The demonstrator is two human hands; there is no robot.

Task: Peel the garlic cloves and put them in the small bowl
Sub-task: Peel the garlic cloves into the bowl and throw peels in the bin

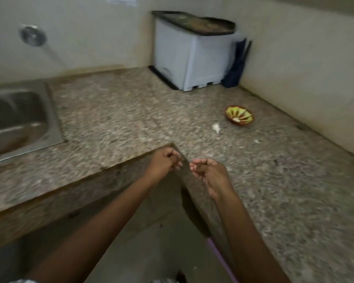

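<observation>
Over the counter's (131, 111) inner corner, the left hand (165, 162) and right hand (208, 172) are hovering with fingers curled; blur is hiding any clove. Rightward, the garlic (216, 127) is lying near the small bowl (240, 116). Peeling is seemingly pending: 1 hand needs to be reaching for it.

1. Speckled stone counter (114, 111) with a steel sink (14, 119) set in at the left.
2. Far corner: a white box (192, 58).
3. Right: a small bowl (238, 122), garlic (216, 127) just beside it, and a peel scrap (256, 141) nearer.
</observation>
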